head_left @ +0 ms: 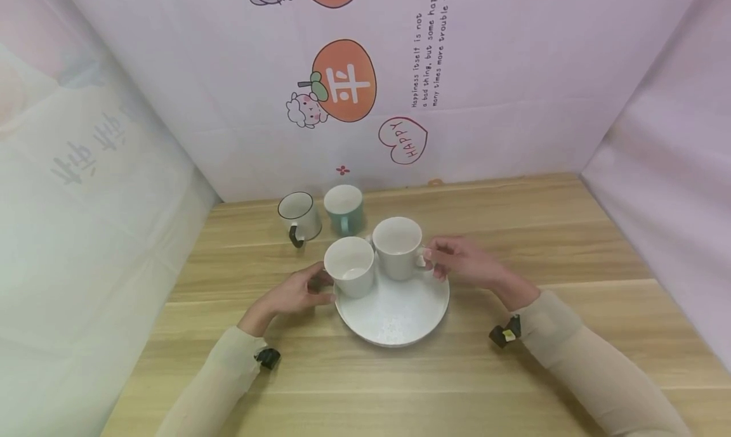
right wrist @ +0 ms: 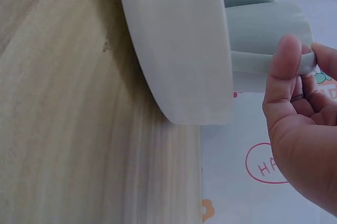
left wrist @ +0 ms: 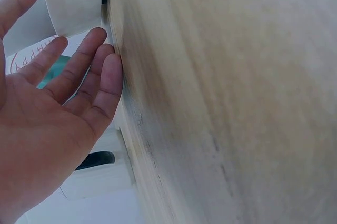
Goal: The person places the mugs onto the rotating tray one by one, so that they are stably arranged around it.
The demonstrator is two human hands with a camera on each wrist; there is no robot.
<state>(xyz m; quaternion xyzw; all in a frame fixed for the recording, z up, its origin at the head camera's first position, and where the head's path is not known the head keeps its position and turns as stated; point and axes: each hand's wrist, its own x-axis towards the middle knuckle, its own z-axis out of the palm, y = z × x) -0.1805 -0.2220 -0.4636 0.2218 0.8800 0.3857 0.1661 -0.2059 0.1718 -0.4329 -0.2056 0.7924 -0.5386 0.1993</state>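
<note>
Mugs (head_left: 351, 272) on plate (head_left: 400, 316), we seem mid-placing: right hand (head_left: 462, 259) pinches handle (right wrist: 253, 62), left hand (head_left: 297, 292) relaxed; next needs gentle release.

I count two plain white mugs (head_left: 356, 285) (head_left: 396, 264), one black-rimmed white mug (head_left: 309, 224), one teal mug (head_left: 353, 221), one round white tray (head_left: 398, 313), two bare hands (head_left: 295, 291) (head_left: 471, 263), one wooden tabletop (head_left: 548, 234).

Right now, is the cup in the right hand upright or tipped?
Upright. The cup shows its open mouth facing up above the round tray, its handle pinched by the right hand.
</note>
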